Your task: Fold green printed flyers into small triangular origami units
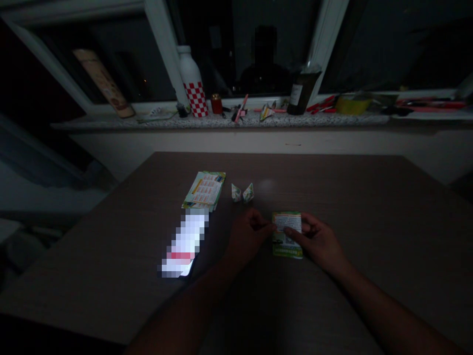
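A small green-and-white printed paper (287, 249) is held above the table between both hands. My right hand (321, 241) grips its right side, the thumb lying across the printed face. My left hand (249, 234) is closed, with thumb and fingertips pinching at the paper's left edge. Just beyond the left hand stand two small folded paper pieces (248, 193), pointed at the top. To the left lies a stack of similar printed papers (204, 190). Below that stack is a lit phone (185, 244), its screen blurred out.
The brown table (332, 182) reaches to the wall under a window. Along the stone sill (218, 122) stand a white bottle with red checks (194, 84), a tan cylinder (105, 84), a small red jar (216, 103), a dark tube (298, 93) and a yellow tape roll (353, 105). The room is dim.
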`<action>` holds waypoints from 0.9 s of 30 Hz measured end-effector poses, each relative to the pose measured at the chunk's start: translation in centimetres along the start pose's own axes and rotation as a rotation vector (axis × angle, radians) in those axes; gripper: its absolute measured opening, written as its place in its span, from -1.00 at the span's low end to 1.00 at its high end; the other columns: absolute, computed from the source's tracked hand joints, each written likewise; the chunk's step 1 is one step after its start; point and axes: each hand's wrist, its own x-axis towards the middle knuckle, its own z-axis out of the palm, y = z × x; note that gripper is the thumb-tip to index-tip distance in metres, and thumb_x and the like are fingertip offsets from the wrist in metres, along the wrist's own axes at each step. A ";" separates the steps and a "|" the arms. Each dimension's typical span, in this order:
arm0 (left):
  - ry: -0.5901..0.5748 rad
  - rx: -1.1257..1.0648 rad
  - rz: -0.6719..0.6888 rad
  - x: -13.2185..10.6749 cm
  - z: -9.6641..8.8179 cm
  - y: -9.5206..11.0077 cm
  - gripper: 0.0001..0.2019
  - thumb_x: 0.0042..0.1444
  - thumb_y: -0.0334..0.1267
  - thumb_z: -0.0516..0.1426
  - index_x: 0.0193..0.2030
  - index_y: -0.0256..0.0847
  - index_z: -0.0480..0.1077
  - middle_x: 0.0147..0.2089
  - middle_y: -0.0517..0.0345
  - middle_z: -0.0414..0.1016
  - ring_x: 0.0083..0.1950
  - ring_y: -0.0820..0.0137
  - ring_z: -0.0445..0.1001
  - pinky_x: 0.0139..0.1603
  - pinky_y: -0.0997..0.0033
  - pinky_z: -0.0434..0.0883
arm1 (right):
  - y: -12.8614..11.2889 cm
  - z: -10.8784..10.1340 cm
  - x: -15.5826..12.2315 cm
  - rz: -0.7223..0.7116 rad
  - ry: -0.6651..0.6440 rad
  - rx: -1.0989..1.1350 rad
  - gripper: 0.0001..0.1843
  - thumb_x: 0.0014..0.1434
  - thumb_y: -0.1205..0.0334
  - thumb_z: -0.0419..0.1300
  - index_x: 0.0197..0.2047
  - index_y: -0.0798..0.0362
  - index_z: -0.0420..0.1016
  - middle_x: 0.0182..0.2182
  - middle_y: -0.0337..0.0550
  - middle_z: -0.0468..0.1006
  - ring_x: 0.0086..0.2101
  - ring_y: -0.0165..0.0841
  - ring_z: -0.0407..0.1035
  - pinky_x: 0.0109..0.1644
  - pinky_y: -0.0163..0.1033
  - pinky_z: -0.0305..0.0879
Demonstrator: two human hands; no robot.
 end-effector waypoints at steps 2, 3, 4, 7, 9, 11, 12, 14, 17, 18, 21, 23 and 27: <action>0.002 -0.003 -0.004 0.0 0.0 0.0 -0.73 -0.14 -0.27 0.29 -0.47 -0.22 0.23 -0.48 0.25 0.44 -0.42 0.43 0.42 -0.39 0.47 0.31 | 0.1 0.0 0.0 0.000 0.011 -0.007 -0.63 -0.05 0.09 0.38 -0.19 0.02 0.45 -0.33 -0.15 0.67 -0.36 -0.26 0.57 -0.24 -0.20 0.51; 0.008 0.005 -0.006 0.0 0.0 0.0 -0.73 -0.14 -0.27 0.29 -0.48 -0.22 0.23 -0.49 0.26 0.43 -0.43 0.44 0.41 -0.40 0.48 0.30 | 0.1 0.0 0.0 0.001 0.014 -0.011 -0.63 -0.05 0.09 0.38 -0.19 0.02 0.45 -0.35 -0.16 0.67 -0.36 -0.26 0.57 -0.24 -0.21 0.50; 0.016 0.014 -0.006 0.0 0.1 0.0 -0.73 -0.15 -0.27 0.29 -0.49 -0.21 0.22 -0.50 0.27 0.42 -0.44 0.45 0.40 -0.42 0.49 0.29 | 0.1 0.0 0.1 0.000 0.017 -0.014 -0.63 -0.05 0.10 0.38 -0.19 0.02 0.45 -0.36 -0.17 0.67 -0.36 -0.27 0.57 -0.25 -0.22 0.50; 0.017 0.025 0.004 0.0 0.0 -0.1 -0.70 -0.14 -0.27 0.29 -0.52 -0.21 0.18 -0.53 0.29 0.39 -0.47 0.46 0.37 -0.44 0.49 0.26 | 0.2 0.0 0.1 0.008 0.018 -0.016 -0.63 -0.05 0.09 0.38 -0.18 0.01 0.44 -0.35 -0.17 0.67 -0.36 -0.26 0.57 -0.25 -0.21 0.50; 0.012 0.034 0.007 0.1 0.0 -0.1 -0.69 -0.14 -0.26 0.29 -0.53 -0.20 0.17 -0.53 0.29 0.39 -0.47 0.45 0.37 -0.44 0.49 0.26 | 0.2 -0.1 0.1 0.007 0.011 -0.010 -0.63 -0.05 0.08 0.38 -0.19 0.01 0.44 -0.33 -0.16 0.67 -0.35 -0.25 0.57 -0.25 -0.20 0.50; 0.016 0.046 0.008 0.1 0.0 -0.1 -0.69 -0.14 -0.26 0.29 -0.53 -0.20 0.16 -0.53 0.28 0.40 -0.47 0.45 0.37 -0.44 0.48 0.26 | 0.2 -0.1 0.1 0.008 0.004 -0.005 -0.63 -0.05 0.08 0.38 -0.19 0.01 0.44 -0.32 -0.15 0.67 -0.35 -0.24 0.57 -0.24 -0.20 0.50; 0.018 0.049 0.009 0.1 0.0 -0.2 -0.68 -0.14 -0.26 0.28 -0.53 -0.20 0.16 -0.53 0.28 0.40 -0.47 0.45 0.36 -0.44 0.49 0.27 | 0.2 -0.1 0.1 0.009 0.004 -0.004 -0.62 -0.05 0.08 0.38 -0.18 0.01 0.44 -0.31 -0.14 0.67 -0.35 -0.24 0.57 -0.24 -0.20 0.50; 0.012 0.038 0.013 0.1 0.0 -0.3 -0.68 -0.13 -0.26 0.28 -0.54 -0.20 0.15 -0.53 0.28 0.40 -0.47 0.46 0.36 -0.44 0.49 0.27 | 0.1 -0.1 0.1 0.014 0.010 -0.010 -0.62 -0.05 0.09 0.38 -0.17 0.01 0.44 -0.31 -0.13 0.67 -0.34 -0.25 0.57 -0.24 -0.20 0.51; 0.000 0.021 0.015 0.1 0.0 -0.4 -0.71 -0.13 -0.26 0.28 -0.51 -0.21 0.19 -0.53 0.28 0.39 -0.48 0.47 0.34 -0.45 0.50 0.26 | 0.1 -0.1 0.1 0.015 0.012 -0.008 -0.62 -0.06 0.10 0.39 -0.17 0.01 0.45 -0.32 -0.14 0.67 -0.35 -0.26 0.57 -0.25 -0.21 0.51; -0.002 0.009 0.011 0.1 0.0 -0.5 -0.72 -0.13 -0.26 0.28 -0.50 -0.21 0.19 -0.53 0.29 0.38 -0.49 0.48 0.33 -0.46 0.51 0.26 | 0.0 0.0 0.1 0.014 0.013 -0.003 -0.62 -0.06 0.10 0.39 -0.17 0.01 0.45 -0.33 -0.15 0.67 -0.36 -0.26 0.57 -0.25 -0.22 0.51; -0.006 -0.007 0.001 0.2 0.0 -0.5 -0.71 -0.12 -0.26 0.28 -0.50 -0.20 0.18 -0.53 0.29 0.38 -0.50 0.49 0.32 -0.48 0.52 0.24 | 0.0 0.0 0.1 0.016 0.017 0.005 -0.61 -0.08 0.11 0.40 -0.18 0.02 0.45 -0.34 -0.14 0.67 -0.37 -0.26 0.57 -0.26 -0.21 0.51; -0.006 0.009 0.004 0.2 0.0 -0.5 -0.71 -0.12 -0.25 0.28 -0.50 -0.21 0.18 -0.53 0.29 0.37 -0.50 0.49 0.31 -0.48 0.53 0.23 | -0.1 0.0 0.1 0.016 0.014 0.008 -0.62 -0.07 0.10 0.39 -0.19 0.03 0.45 -0.33 -0.13 0.67 -0.37 -0.25 0.57 -0.25 -0.20 0.51; -0.010 0.037 0.001 0.1 -0.1 -0.4 -0.72 -0.12 -0.24 0.28 -0.49 -0.21 0.20 -0.53 0.30 0.37 -0.52 0.50 0.31 -0.49 0.52 0.23 | 0.0 0.0 0.1 0.011 0.012 0.001 -0.62 -0.07 0.10 0.39 -0.18 0.02 0.45 -0.32 -0.14 0.67 -0.35 -0.24 0.57 -0.23 -0.17 0.50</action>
